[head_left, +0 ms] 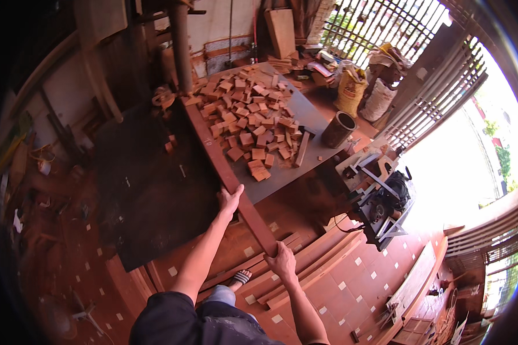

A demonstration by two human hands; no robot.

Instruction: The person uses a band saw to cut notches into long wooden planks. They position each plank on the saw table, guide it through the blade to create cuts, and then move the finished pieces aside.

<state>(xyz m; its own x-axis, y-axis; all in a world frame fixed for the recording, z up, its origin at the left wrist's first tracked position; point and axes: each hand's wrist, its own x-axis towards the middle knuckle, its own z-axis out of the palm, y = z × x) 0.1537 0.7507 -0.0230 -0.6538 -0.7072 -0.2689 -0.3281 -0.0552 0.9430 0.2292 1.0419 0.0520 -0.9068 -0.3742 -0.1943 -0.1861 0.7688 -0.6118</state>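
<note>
A long reddish wooden beam [215,154] runs from the far side of a work table toward me. My left hand [230,199] grips it partway along, with the thumb over its top edge. My right hand [282,262] is wrapped round its near end. Past the beam's right side, a heap of small cut wood blocks [246,138] covers part of the grey table top [305,106]. A hammer [303,147] lies at the heap's right edge.
A dark metal cylinder [339,130] stands at the table's right corner. A dark panel [155,190] extends left of the beam. Long boards [316,260] lie on the tiled floor near my feet. A cluttered tool stand [385,201] is at right; filled sacks [351,92] stand behind.
</note>
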